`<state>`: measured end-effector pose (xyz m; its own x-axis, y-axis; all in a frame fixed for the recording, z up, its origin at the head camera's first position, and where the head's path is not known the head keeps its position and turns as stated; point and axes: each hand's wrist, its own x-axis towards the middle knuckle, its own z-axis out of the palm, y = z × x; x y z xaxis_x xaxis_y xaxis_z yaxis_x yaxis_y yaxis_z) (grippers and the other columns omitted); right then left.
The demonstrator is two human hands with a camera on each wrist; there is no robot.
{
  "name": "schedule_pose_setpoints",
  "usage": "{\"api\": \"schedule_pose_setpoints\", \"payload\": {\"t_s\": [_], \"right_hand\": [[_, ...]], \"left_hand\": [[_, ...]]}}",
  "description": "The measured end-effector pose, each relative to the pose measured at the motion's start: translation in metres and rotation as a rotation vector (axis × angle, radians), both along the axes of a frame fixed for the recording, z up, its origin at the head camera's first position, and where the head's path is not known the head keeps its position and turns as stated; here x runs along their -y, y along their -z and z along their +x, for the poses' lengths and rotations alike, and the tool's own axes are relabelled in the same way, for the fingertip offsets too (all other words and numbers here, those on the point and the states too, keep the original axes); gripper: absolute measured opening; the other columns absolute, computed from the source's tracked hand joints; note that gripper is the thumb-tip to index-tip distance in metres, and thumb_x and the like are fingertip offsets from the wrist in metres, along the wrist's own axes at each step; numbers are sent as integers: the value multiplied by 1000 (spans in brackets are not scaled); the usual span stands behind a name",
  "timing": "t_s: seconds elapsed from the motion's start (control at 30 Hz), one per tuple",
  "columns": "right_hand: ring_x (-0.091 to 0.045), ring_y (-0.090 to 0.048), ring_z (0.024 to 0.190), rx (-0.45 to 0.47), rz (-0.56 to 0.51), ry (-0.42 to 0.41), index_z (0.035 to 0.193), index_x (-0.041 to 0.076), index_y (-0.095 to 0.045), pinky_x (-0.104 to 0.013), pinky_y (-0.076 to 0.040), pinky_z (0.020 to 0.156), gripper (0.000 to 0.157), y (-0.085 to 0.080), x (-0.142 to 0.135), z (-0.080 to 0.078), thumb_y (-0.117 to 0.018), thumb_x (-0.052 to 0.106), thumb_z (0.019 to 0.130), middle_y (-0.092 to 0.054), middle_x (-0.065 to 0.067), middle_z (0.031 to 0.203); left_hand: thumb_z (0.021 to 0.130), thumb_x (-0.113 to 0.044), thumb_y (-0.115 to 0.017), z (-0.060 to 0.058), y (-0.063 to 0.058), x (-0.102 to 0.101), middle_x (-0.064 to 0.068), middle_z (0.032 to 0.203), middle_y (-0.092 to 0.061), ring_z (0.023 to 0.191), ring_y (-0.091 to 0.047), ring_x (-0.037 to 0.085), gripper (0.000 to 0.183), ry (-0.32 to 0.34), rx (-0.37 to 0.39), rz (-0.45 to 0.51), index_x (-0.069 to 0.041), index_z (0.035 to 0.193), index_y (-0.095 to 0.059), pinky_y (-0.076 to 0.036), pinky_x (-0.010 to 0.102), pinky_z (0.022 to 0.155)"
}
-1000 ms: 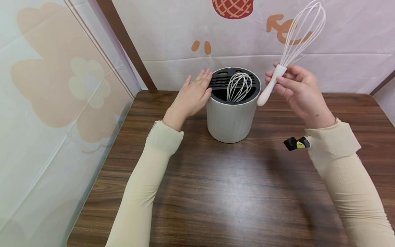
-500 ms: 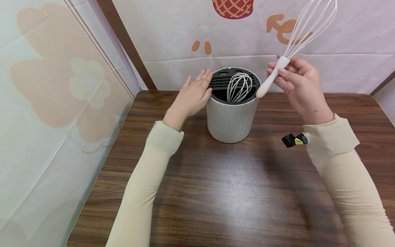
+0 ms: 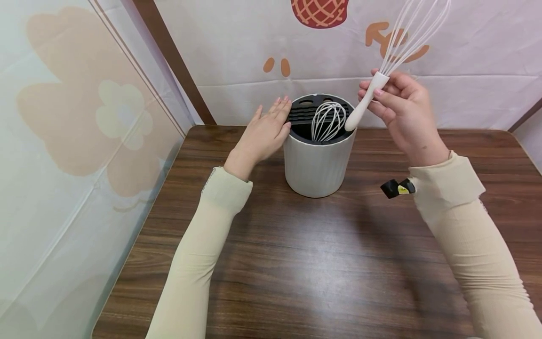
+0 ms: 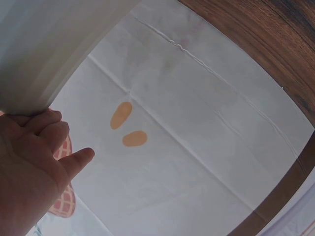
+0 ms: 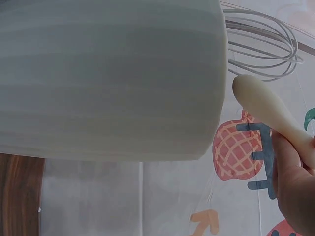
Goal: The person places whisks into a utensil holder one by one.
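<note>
Below the fingers, a white wire whisk [image 3: 328, 120] and black slotted insert [image 3: 301, 113] crowd the ribbed white holder's [image 3: 318, 162] mouth.

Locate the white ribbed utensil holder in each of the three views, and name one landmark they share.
Head: the utensil holder stands mid-frame on the table's far side, with the left hand flat against its left side.
Left wrist: its pale wall fills the upper left corner, above the fingers.
Right wrist: its ribbed wall fills the upper left and centre, left of the held whisk's handle.
Shared landmark: the printed white backdrop behind it.
</note>
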<state>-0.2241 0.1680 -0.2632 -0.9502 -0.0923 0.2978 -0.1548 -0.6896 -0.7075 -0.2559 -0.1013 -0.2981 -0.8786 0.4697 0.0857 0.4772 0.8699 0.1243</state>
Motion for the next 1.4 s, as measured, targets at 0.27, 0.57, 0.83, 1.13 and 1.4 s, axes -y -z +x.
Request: {"api": "schedule_pose_setpoints", "payload": {"t_s": [0.27,0.57,0.83,1.13,1.4], "right_hand": [[-33,-65,91,-1,81,17,116,-14,-55,-37,-51,84,31,-4,10,-10,-56,-17,85,-63,-26,97],[-29,-67,90,-9,201,9,115,-11,-55,-32,-52,82,28,0,13,-15,-54,-14,87,-65,-23,97],[-26,-66,92,-11,274,3,119,-9,-55,-29,-53,81,31,10,11,-15,-55,-11,88,-66,-20,99],[-21,-65,91,-7,301,-3,118,-9,-57,-24,-53,76,31,22,16,-18,-56,-11,87,-68,-16,96],[-20,-65,94,24,309,34,107,-5,-68,-23,-52,78,25,26,19,-21,-60,-12,84,-70,-14,93]], "left_hand": [[103,-35,-18,-1,1,1,0,157,-8,143,-1,9,56,0,0,5,-11,153,-12,0,42,115],[103,-36,-18,-1,1,0,0,157,-8,142,-1,9,56,2,-1,9,-12,153,-11,2,40,115],[103,-36,-19,-2,1,-1,0,157,-9,142,-1,8,56,5,-3,8,-12,153,-12,3,39,114],[103,-35,-19,-1,0,1,0,157,-9,142,-1,9,56,3,-9,1,-11,153,-12,0,41,115],[103,-35,-19,0,1,4,0,157,-9,142,-1,9,55,-1,-4,8,-12,153,-12,1,40,115]]}}
